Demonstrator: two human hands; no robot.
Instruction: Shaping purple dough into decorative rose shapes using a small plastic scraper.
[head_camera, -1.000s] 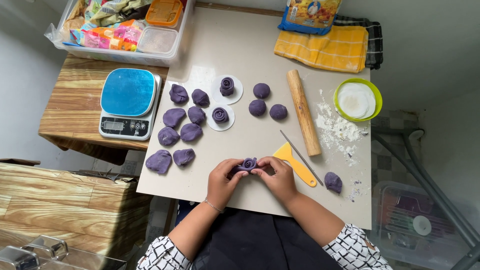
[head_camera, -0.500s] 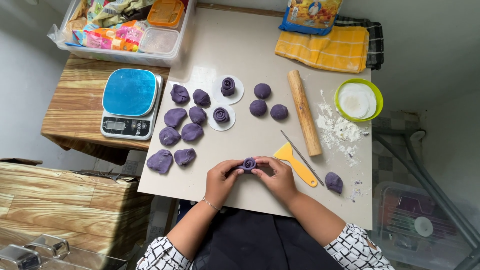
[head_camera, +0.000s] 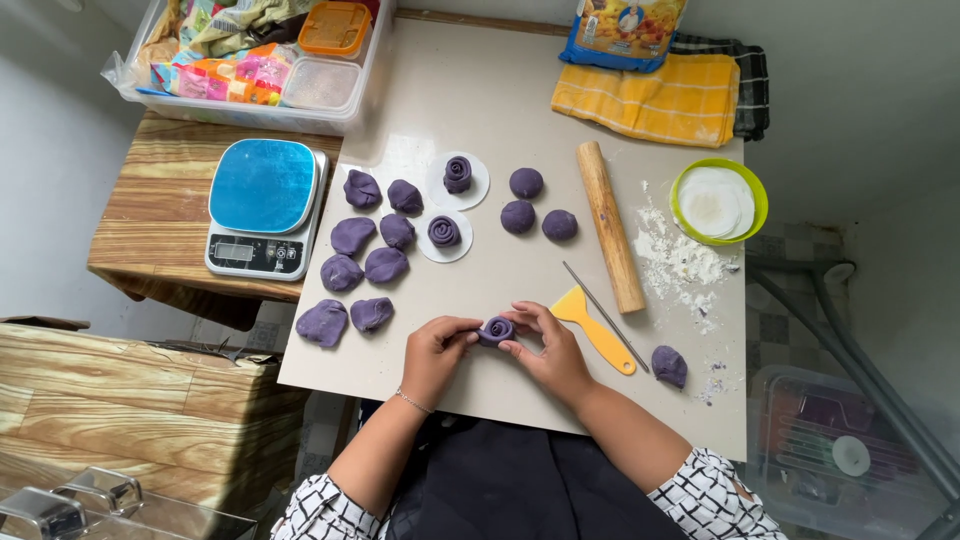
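Both hands pinch one purple dough rose (head_camera: 497, 329) near the front of the beige work board (head_camera: 520, 110). My left hand (head_camera: 437, 355) grips its left side, my right hand (head_camera: 548, 350) its right side. Two finished dough roses (head_camera: 457, 173) (head_camera: 443, 231) sit on round white papers further back. Several purple dough lumps (head_camera: 362, 262) lie to the left, three dough balls (head_camera: 526, 182) in the middle, and one lump (head_camera: 669, 365) at the right.
A wooden rolling pin (head_camera: 611, 226), a yellow scraper (head_camera: 594, 329) and a thin stick (head_camera: 605, 316) lie right of my hands. Loose flour (head_camera: 685, 264) and a green bowl (head_camera: 718, 200) of paper rounds are further right. A blue scale (head_camera: 263, 206) stands left; a plastic bin (head_camera: 250, 60) and yellow cloth (head_camera: 660, 97) behind.
My hands stay in the same place on the dough rose, with only slight finger movement around it. Nothing else on the board has moved.
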